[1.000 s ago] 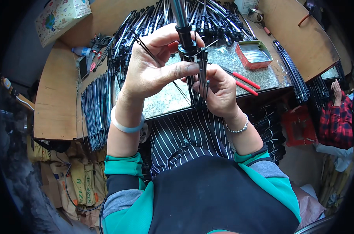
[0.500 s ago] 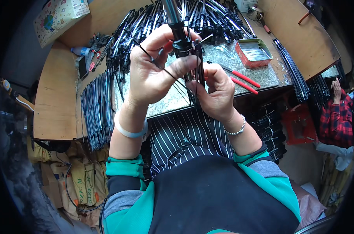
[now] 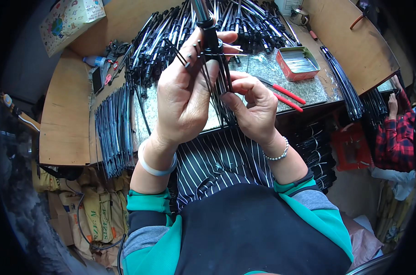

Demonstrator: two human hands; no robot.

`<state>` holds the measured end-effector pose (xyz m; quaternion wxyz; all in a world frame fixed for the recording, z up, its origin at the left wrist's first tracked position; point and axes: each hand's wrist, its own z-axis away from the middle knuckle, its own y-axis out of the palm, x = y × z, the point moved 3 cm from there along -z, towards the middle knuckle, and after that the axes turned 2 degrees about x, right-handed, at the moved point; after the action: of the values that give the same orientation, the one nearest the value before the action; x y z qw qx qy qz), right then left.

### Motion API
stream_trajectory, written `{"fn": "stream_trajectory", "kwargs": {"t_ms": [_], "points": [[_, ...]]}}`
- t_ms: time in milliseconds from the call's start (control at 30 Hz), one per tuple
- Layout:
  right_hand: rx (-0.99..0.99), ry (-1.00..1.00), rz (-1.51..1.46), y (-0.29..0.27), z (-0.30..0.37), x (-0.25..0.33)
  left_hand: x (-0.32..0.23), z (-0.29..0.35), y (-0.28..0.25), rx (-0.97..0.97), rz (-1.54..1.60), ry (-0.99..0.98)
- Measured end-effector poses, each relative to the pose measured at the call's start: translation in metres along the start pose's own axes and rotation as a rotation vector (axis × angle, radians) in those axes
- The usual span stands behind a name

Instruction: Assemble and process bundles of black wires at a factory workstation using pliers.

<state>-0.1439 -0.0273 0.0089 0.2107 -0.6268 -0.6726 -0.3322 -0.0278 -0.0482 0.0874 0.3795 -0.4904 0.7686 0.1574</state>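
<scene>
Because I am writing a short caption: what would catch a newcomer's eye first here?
At the centre, the left hand grips a rod and the right hand pinches its thin ribs. Beyond them, a heap of similar rods covers the far side of the table. Red-handled pliers lie right of the hands.

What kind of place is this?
It looks like a workshop, maybe a small one: a big pile of black and silvery rods lies on the table, with red-handled pliers and an open red tin there too.
</scene>
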Motion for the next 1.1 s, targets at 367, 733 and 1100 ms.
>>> {"fn": "stream_trajectory", "kwargs": {"t_ms": [367,733,1100], "points": [[-0.031,0.132,-0.075,0.000,0.002,0.001,0.006,0.004,0.009,-0.097,0.022,0.054],[-0.023,0.074,-0.054,0.002,0.001,-0.001,0.011,0.007,0.006,-0.053,0.072,0.089],[0.000,0.131,-0.033,0.004,-0.001,0.005,0.010,0.013,0.015,-0.163,0.055,0.081]]}}
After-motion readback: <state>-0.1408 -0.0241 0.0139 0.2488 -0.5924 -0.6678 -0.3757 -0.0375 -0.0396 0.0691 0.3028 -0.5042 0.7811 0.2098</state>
